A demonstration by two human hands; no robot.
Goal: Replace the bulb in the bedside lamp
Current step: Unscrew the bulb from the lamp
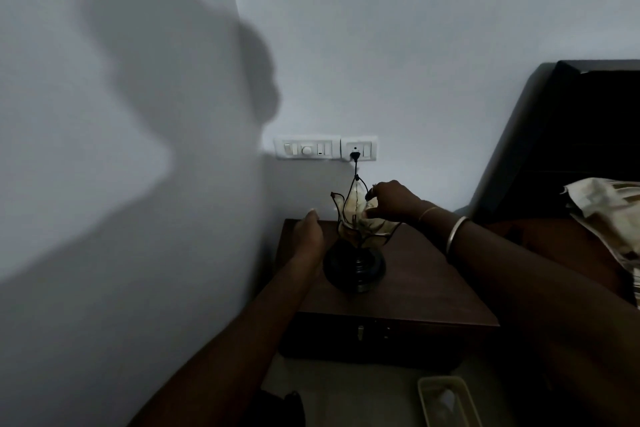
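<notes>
The bedside lamp (355,267) stands on a dark wooden bedside table (433,291). It has a round black base and a pale petal-shaped shade (349,215) framed in black wire. My right hand (393,201) is at the shade's upper right, fingers curled over the rim and into the opening. The bulb is hidden inside the shade, and I cannot tell what those fingers hold. My left hand (310,236) is just left of the shade with its fingers straight and holding nothing. The lamp's black cord runs up to a plug (355,156) in the wall socket.
A white switch panel (306,148) is on the wall above the table. A dark headboard (571,135) and a pale patterned pillow (613,215) are at the right. A pale rectangular tray (424,402) lies on the floor at the bottom, and a dark object (280,409) lies to its left.
</notes>
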